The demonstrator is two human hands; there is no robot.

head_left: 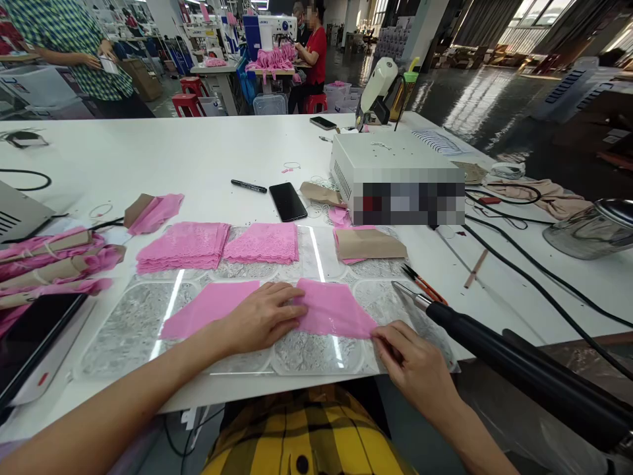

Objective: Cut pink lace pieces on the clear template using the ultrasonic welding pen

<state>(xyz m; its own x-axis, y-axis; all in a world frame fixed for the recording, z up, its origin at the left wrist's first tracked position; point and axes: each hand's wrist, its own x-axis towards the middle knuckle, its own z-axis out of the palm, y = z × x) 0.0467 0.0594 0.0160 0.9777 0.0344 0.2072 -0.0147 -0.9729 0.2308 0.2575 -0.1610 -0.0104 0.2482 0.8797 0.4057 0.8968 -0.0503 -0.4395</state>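
Two pink fabric pieces lie on a clear glass plate (128, 330) over a grey patterned backing. My left hand (262, 320) lies flat, fingers spread, where the left pink piece (208, 309) meets the right pink piece (333, 310). My right hand (410, 369) pinches the lower right corner of the right pink piece. A black heat tool with a metal tip (494, 346) rests beside my right hand.
Two stacks of pink lace (182, 245) (262, 243) lie behind the plate. A white control box (395, 173), black phone (287, 201), pen (248, 187), brown paper packet (368, 244) and cables (539, 270) share the table. Bundled pink pieces (49, 260) lie left. Other people work behind.
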